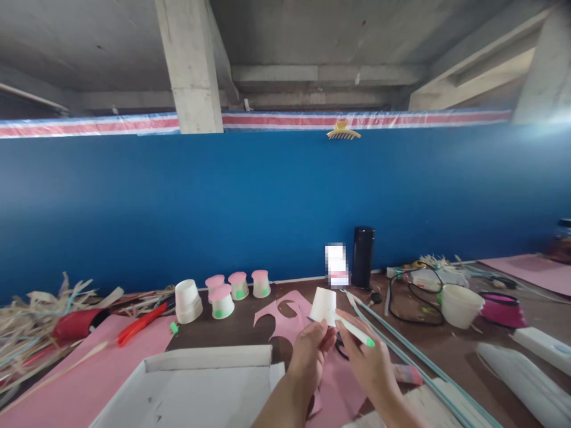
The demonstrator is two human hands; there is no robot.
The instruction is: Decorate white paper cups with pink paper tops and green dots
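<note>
My left hand (312, 348) grips a small white paper cup (323, 305) upside down by its lower edge. In my right hand (368, 356) is a white marker (355, 330) with a green end; its other end is at the cup's side. Below both hands lies pink paper (288, 321) with curved pieces cut out. Scissors (341, 346) are partly hidden between my hands. Several upturned cups with pink paper tops (222, 302) and green marks stand behind to the left, beside a stack of plain white cups (188, 301). A small green cap (173, 328) lies near the stack.
An open white box lid (205, 386) sits at front left. Orange-red scissors or a cutter (141, 325) rest on pink paper near a pile of strips (40, 333). A black flask (363, 257), a white tub (461, 305) and pale blue strips (414, 351) occupy the right.
</note>
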